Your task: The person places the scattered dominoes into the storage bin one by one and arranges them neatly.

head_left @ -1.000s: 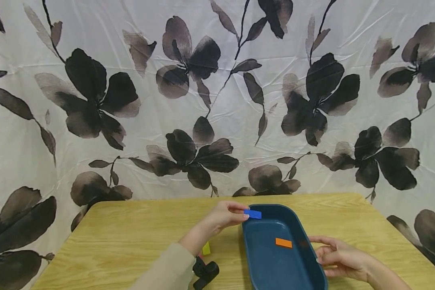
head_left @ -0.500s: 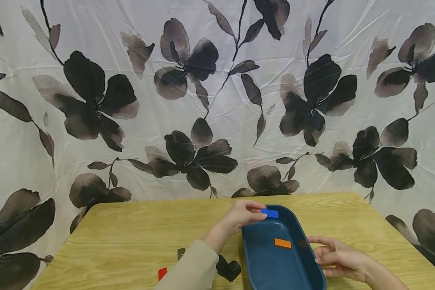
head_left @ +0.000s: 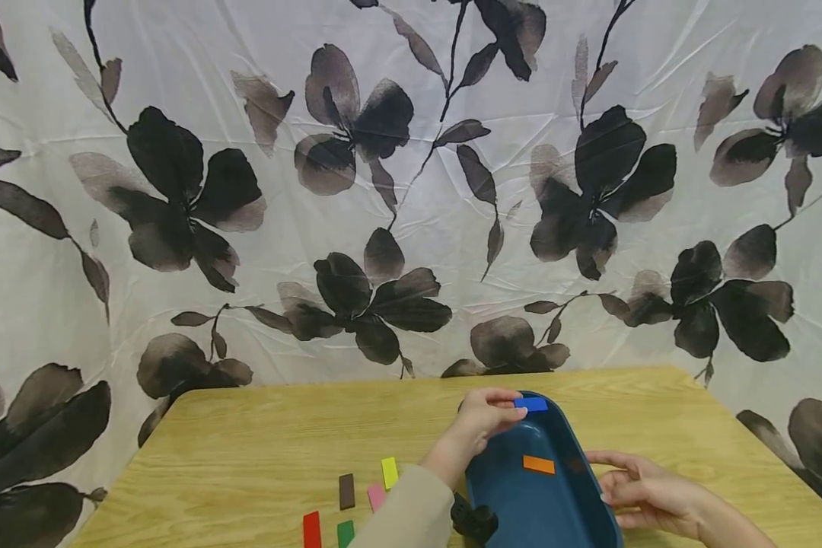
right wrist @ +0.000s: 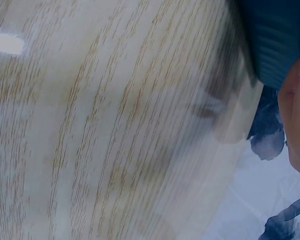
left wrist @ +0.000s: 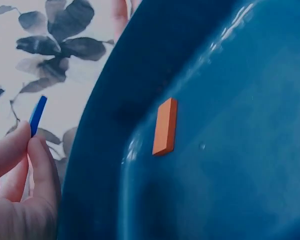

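My left hand [head_left: 482, 422] pinches one end of a blue block [head_left: 533, 404] between thumb and fingers, above the far end of a dark blue tray [head_left: 592, 468]. In the left wrist view the blue block [left wrist: 38, 115] sticks up from the fingertips, apart from the tray wall. An orange block [head_left: 539, 464] lies flat on the tray floor. My right hand [head_left: 651, 491] is at the tray's right outer side, its fingers loosely bent and touching the wall. Only part of the right hand [right wrist: 297, 115] shows in the right wrist view.
Left of the tray, a brown block [head_left: 346, 492], yellow block [head_left: 389, 473], pink block [head_left: 376, 498], red block [head_left: 312, 530] and green block [head_left: 345, 533] lie on the wooden table [head_left: 246, 457]. A floral cloth [head_left: 411, 190] hangs behind.
My left hand has moved right with the blue block, from the tray's left rim to over its far end. Blocks beneath the left arm have come into view. The right hand stays in place.
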Motion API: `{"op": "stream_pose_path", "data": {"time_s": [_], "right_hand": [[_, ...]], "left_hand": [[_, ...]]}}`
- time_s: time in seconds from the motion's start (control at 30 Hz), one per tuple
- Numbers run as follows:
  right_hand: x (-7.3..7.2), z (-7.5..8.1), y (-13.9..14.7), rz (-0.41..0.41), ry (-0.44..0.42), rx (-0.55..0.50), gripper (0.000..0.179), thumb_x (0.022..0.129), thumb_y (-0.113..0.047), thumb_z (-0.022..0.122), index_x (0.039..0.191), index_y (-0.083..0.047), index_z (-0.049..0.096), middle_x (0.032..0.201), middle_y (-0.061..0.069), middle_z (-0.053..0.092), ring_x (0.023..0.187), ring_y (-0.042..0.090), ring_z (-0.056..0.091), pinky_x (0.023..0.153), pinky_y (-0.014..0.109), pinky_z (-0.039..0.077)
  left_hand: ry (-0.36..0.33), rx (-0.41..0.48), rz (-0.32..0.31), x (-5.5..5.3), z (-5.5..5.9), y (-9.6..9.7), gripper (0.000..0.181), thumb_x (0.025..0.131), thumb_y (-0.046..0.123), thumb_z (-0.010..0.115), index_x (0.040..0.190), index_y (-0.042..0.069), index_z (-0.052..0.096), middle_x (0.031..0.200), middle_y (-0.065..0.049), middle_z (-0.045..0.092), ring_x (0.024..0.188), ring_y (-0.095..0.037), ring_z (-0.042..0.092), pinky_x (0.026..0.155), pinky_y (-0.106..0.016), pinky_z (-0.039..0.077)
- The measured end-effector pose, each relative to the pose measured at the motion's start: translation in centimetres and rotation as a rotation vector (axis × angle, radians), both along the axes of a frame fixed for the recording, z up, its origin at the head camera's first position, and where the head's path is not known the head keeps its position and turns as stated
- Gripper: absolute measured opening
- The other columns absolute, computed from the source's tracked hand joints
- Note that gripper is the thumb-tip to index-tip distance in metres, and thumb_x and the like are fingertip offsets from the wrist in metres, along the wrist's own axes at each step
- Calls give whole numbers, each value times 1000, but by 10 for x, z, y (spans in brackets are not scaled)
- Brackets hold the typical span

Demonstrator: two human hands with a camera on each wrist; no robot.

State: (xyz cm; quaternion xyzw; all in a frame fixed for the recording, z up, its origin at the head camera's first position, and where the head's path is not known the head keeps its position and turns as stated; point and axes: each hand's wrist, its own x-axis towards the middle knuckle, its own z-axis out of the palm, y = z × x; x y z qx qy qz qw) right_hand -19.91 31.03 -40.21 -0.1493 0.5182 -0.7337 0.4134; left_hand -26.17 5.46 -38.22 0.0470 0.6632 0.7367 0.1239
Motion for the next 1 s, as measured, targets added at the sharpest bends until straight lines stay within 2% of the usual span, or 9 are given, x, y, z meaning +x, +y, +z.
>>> {"op": "stream_pose_path", "data": {"time_s": [0.23,0.47,0.87,1.0], "right_hand": [[-2,0,-2,4,6,-9,50,95,5,38,142,0,24,103,5,61,99,19,62,83,32,51],[1,0,0,45,-41,-71,47,95,7,35,141,-3,29,106,7,61,104,22,61,87,33,49],[2,-4,1,13,-3,-76,47,95,7,36,140,-4,31,105,7,61,100,21,62,86,34,49],[2,-5,2,22,-30,-92,46,95,8,35,139,-6,33,105,6,61,101,20,62,87,34,49]], "left_hand": [[-35,29,89,3,-14,11,26,79,-4,69,105,-5,66,78,-3,59,66,-8,60,76,-32,54],[-43,21,118,7,-24,24,23,77,-5,71,100,-4,68,75,-1,59,63,-7,59,72,-30,54],[-87,38,143,7,-39,32,23,78,-7,69,101,-8,67,81,-6,58,69,-9,62,74,-32,54],[-90,38,142,7,-41,32,23,77,-8,69,100,-8,67,79,-5,57,65,-8,60,72,-32,54]]}}
